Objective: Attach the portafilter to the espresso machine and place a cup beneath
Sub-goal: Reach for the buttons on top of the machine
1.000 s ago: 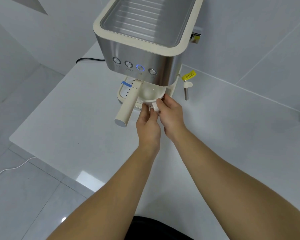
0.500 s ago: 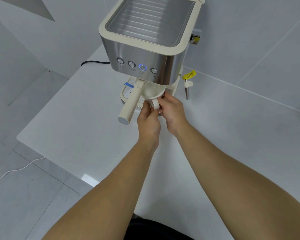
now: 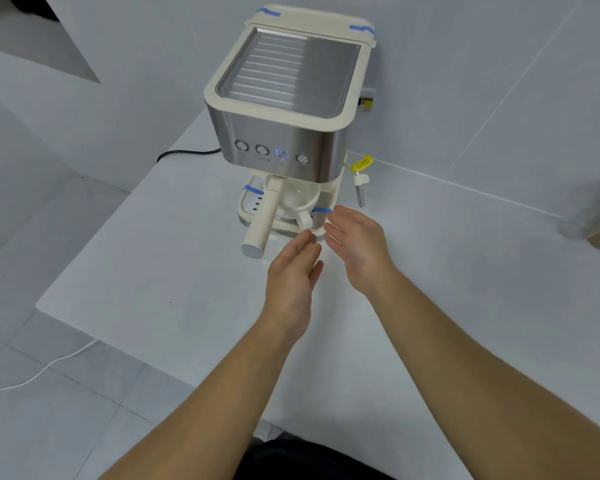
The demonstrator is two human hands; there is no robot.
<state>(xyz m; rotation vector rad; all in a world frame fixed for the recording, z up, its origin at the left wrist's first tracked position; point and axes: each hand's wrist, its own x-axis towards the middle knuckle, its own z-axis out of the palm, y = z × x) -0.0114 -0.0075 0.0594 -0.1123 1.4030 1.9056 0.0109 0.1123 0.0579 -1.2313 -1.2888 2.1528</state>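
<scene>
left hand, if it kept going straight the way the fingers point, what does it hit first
Most likely the cup's handle, just beyond the left hand on the espresso machine's drip tray. The fingertips point up toward it; depth is hard to judge, so they may pass slightly short.

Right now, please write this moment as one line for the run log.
portafilter: attached | cup: on drip tray under it | left hand: open, off cup | right hand: open, off cup
</scene>
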